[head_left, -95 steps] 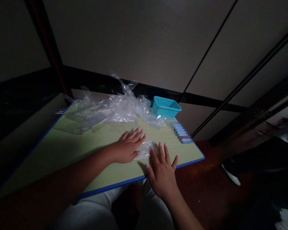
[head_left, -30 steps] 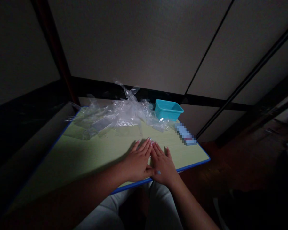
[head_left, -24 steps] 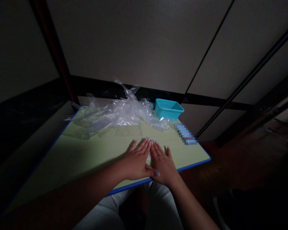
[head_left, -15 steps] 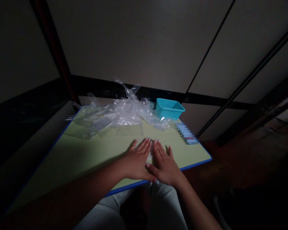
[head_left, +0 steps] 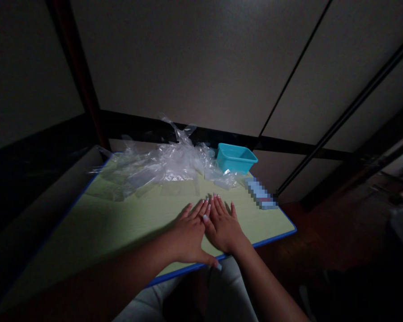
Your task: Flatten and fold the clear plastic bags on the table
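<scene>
My left hand (head_left: 190, 233) lies flat on the pale green table (head_left: 121, 228), its fingers stretched out and its thumb reaching past the blue front edge. Close against it, my right hand (head_left: 223, 227) also rests flat, fingers pointing away from me. The fingertips of both hands meet near the middle. Whether anything thin lies under the palms is hidden. Beyond the fingers spreads a loose heap of crumpled clear plastic bags (head_left: 177, 163), which neither hand touches.
A turquoise plastic bin (head_left: 237, 158) stands at the back right of the table. In front of it lies a pixelated blue-and-white item (head_left: 261, 194) by the right edge. Wall panels (head_left: 195, 62) rise right behind the table.
My right hand has slid left, up against my left hand. A shiny clear patch between the hands earlier is now out of sight. The view has tilted slightly up.
</scene>
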Demonstrator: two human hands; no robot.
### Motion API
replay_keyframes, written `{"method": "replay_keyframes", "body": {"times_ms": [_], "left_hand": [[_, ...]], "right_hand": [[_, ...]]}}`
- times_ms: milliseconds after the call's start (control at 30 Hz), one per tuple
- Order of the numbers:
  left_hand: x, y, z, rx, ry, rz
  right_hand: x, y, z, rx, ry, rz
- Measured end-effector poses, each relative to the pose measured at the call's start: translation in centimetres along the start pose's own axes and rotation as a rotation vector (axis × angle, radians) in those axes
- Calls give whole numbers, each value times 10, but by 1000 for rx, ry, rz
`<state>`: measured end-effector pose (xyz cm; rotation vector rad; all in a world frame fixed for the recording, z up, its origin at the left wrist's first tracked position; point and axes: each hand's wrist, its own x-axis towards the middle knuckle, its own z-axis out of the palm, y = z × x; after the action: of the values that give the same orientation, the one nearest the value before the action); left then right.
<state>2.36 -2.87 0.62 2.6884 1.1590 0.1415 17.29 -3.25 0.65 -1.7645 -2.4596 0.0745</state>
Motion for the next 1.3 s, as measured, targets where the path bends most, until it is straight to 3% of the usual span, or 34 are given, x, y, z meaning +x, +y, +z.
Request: {"method": "replay_keyframes", "body": {"times_ms": [367,600,833,1100,1300], "left_hand": [[0,0,-3,4,-10,0],[2,3,-7,19,80,-62],[3,-1,-3,-1,48,-59],[3,-4,0,-11,37,-54],[2,-3,-7,7,109,-58]], "right_hand": [[0,-1,-2,34,-31,-7],[-5,0,-3,10,85,87],[-3,1,0,8,3,45],[-1,1,1,8,7,34],[-4,1,1,-12,76,48]]}}
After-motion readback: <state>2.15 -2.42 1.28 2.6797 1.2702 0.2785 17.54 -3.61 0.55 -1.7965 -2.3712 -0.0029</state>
